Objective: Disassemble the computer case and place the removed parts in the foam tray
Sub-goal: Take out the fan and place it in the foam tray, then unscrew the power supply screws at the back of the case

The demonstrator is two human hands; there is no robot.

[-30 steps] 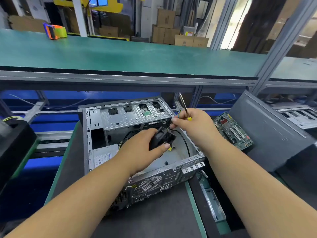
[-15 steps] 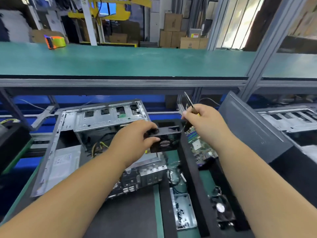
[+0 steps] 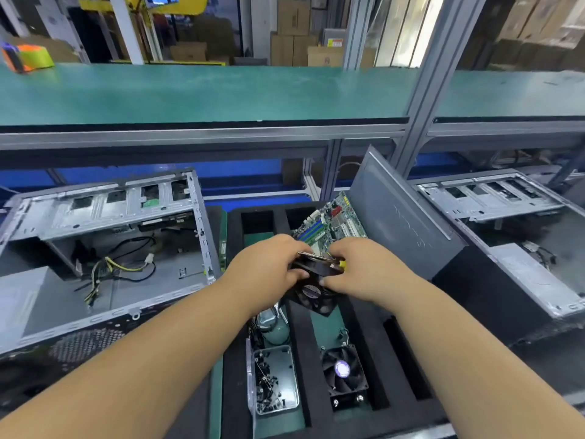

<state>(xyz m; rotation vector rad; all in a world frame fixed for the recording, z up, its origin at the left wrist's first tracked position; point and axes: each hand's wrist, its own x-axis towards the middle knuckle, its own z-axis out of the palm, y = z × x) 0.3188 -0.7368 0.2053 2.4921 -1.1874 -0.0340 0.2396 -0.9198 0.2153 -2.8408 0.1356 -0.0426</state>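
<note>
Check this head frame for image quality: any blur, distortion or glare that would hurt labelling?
Head view: wide-angle lens bows the green shelf edge; bright window light washes out the top right background; fan and both hands, left hand, right hand, look slightly soft; the screw box contents are too small to identify; the open case reads clearly.

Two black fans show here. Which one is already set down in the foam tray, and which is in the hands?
The near fan with the pale round hub label lies flat in a foam tray slot. The other fan is held above it by the left hand and right hand.
</note>
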